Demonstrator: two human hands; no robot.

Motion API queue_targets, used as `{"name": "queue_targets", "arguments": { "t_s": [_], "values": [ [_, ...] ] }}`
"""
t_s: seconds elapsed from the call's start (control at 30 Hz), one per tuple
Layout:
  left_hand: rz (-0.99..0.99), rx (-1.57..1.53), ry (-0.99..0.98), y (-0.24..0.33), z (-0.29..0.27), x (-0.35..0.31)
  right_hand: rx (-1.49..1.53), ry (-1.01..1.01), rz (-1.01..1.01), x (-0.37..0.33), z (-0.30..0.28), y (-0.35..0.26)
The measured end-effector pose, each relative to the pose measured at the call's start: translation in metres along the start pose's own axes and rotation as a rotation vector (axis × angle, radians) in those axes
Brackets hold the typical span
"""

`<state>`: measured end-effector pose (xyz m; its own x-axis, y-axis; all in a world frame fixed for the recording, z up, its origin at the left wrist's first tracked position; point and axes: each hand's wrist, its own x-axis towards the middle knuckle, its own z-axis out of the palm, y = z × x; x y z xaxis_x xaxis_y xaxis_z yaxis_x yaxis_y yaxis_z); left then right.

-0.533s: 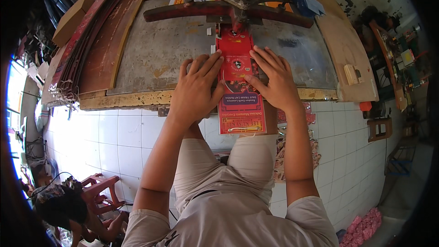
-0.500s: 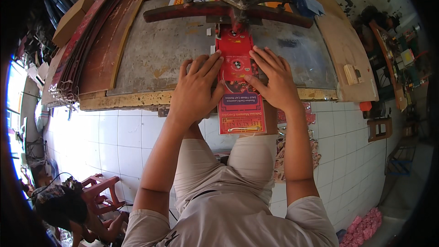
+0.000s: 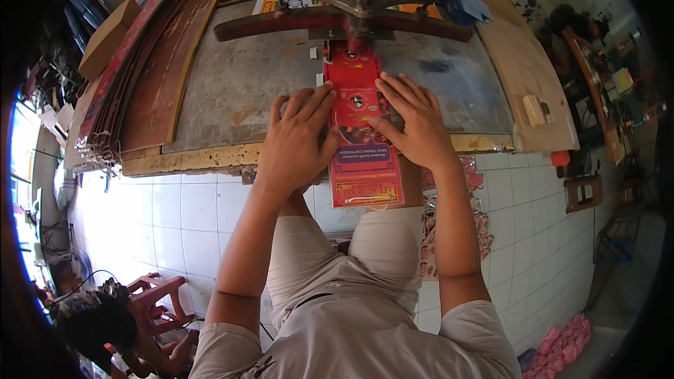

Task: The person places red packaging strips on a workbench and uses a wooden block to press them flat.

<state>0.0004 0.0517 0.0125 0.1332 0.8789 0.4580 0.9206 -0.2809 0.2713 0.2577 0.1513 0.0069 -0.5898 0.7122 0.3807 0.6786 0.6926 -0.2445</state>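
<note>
A long red printed packaging strip [image 3: 349, 135] lies on the grey tabletop, its far end under a metal press and its near end hanging past the front edge over my lap. My left hand [image 3: 298, 130] rests along the strip's left side, fingers stretched forward and thumb by its edge. Along the right side lies my right hand [image 3: 418, 123], fingers extended and thumb reaching over the strip. Neither hand is closed round anything. Dark metal arms and a red-brown bar [image 3: 281, 22] of the press span the table just beyond my fingers.
Small white stop pieces [image 3: 314, 53] sit left of the strip. Brown boards [image 3: 158, 63] are stacked at the left, and a wooden block [image 3: 536, 109] lies at the right. A red stool [image 3: 156, 300] and a person [image 3: 98, 319] are at lower left; packaging sheets [image 3: 456, 231] lie on the floor.
The whole view has shifted slightly. Both hands and the strip keep nearly the same places on the table. The person at lower left has moved a little.
</note>
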Motion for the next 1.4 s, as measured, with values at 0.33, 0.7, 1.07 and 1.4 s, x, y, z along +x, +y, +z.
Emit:
{"name": "queue_targets", "arguments": {
  "t_s": [0.33, 0.7, 1.07, 1.4],
  "values": [
    [0.01, 0.011, -0.006, 0.0, 0.0, -0.002, 0.011, 0.033, -0.015, -0.003, 0.0, 0.0],
    [0.021, 0.01, 0.1, -0.002, 0.004, -0.053, -0.524, 0.586, 0.436, -0.081, -0.1, 0.208],
    [0.023, 0.198, 0.44, -0.008, 0.072, -0.088, -0.171, 0.448, 0.403, -0.096, -0.126, 0.201],
    [0.075, 0.226, 0.433, -0.016, 0.07, -0.091, 0.288, 0.064, -0.308, -0.05, -0.054, -0.048]
  ]
}}
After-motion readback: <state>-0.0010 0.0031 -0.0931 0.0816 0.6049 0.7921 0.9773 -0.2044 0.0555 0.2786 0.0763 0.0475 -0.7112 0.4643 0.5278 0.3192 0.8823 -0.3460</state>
